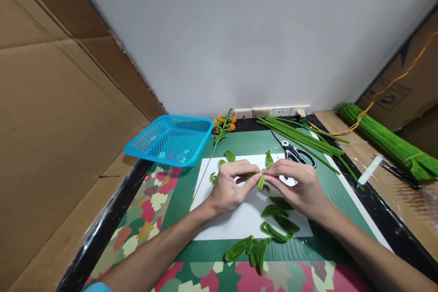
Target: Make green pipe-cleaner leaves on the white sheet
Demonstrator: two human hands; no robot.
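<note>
From the head view, the left hand (234, 185) and right hand (299, 185) meet over white paper (229, 226), each grip pinched narrowly on a fuzzy green strip (261, 183). Green leaves (275, 211) crowd close by. Scissors (297, 153) and long stems (301, 134) lie just beyond the right hand; a blue basket (171, 161) (mesh-bottomed) sits farther left. Cardboard (68, 123) and a pale wall (222, 32) bound the black-edged surface (132, 191); green mat (342, 203) shows either side of the paper.

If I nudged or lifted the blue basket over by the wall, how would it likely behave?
The blue basket would probably feel light for its size, since its floor and walls are full of small holes. Being wide and shallow, it seems likelier to slide than tip. Its rim looks smooth and shiny, so it may be a little slippery.
</note>
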